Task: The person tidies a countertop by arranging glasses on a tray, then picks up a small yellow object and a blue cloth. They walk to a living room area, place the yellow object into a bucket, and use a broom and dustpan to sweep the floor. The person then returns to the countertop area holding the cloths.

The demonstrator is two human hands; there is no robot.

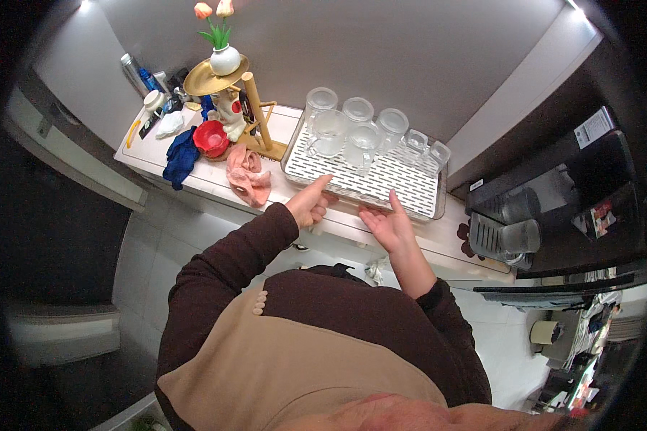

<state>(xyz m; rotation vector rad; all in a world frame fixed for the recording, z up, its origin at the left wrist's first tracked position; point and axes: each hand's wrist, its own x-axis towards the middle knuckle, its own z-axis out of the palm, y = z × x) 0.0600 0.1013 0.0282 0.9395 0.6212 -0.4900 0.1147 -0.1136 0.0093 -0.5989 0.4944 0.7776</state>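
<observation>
A tray (438, 209) with a white slotted top and a clear rim sits on the narrow counter. Several clear glass mugs (328, 133) stand on its far part, and smaller glass cups (416, 140) are at its right. At the tray's front edge is my left hand (309, 205), thumb stretched out toward the rim and fingers partly bent. My right hand (389, 226) lies open beside the same edge farther right, palm up with its thumb raised. Whether either hand touches the tray, I cannot tell.
Left of the tray are a pink cloth (247, 177), a red bowl (211, 138), a dark blue cloth (180, 156) and a wooden mug stand (257, 118). A white flower vase (225, 60) sits on a gold dish. On the right, a black dispenser's grille holds a glass mug (519, 237).
</observation>
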